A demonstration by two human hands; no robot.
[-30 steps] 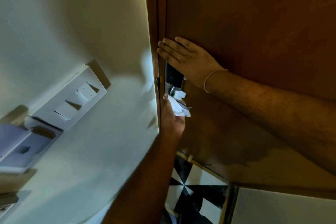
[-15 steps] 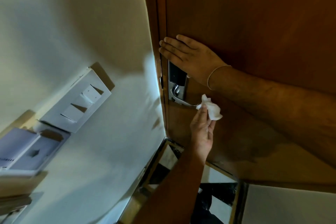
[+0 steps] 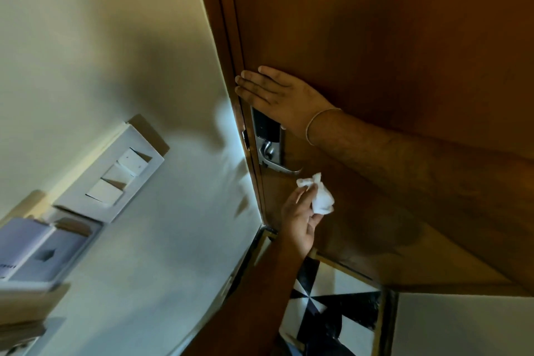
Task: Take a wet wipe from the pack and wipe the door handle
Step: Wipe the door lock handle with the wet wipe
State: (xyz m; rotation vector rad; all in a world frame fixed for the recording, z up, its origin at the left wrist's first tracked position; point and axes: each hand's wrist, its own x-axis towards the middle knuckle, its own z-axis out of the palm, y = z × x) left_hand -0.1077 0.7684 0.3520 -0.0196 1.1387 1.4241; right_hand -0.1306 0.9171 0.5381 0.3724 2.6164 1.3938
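Note:
The silver door handle [image 3: 281, 168] sticks out of a metal lock plate [image 3: 268, 141] with a dark panel, near the left edge of the brown wooden door [image 3: 361, 23]. My right hand [image 3: 277, 95] lies flat on the door just above the lock, fingers spread. My left hand [image 3: 300, 217] holds a crumpled white wet wipe [image 3: 319, 196] just below and to the right of the handle's tip, a small gap away from it. The wipe pack is not in view.
A cream wall [image 3: 101, 37] runs along the left with a white switch plate [image 3: 115, 179] and a pale box-like fitting [image 3: 31, 254] below it. Black-and-white patterned floor [image 3: 332, 303] shows under the door. A white panel [image 3: 462, 326] sits at the lower right.
My left hand with the wipe came off the lock plate, slid right along the handle past its tip, and now sits slightly lower. My right hand stayed flat on the door.

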